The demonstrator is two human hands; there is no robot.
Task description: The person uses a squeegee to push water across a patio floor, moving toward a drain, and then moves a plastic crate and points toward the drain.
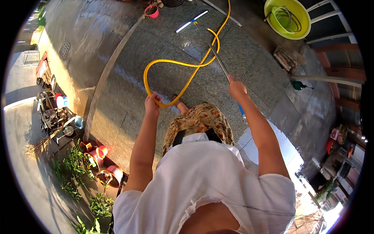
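My left hand (152, 103) is closed around a yellow hose (156, 61), which loops over the wet stone floor and crosses itself ahead of me. In my right hand (237, 88) is the long metal handle of a floor squeegee (212, 48), gripped near its upper end. A blue end of the handle sticks out below that hand. The squeegee's white and blue blade rests on the floor at the far side, beside the hose. Part of my foot shows below the hose loop.
Far right, a yellow-green basin (300, 33) holds a green one and a coiled hose. A pink pot (151, 12) stands at the far left edge of the paving (128, 82). Potted plants (111, 175) and a broom (38, 147) are at the left, and a green bottle (299, 85) at the right.
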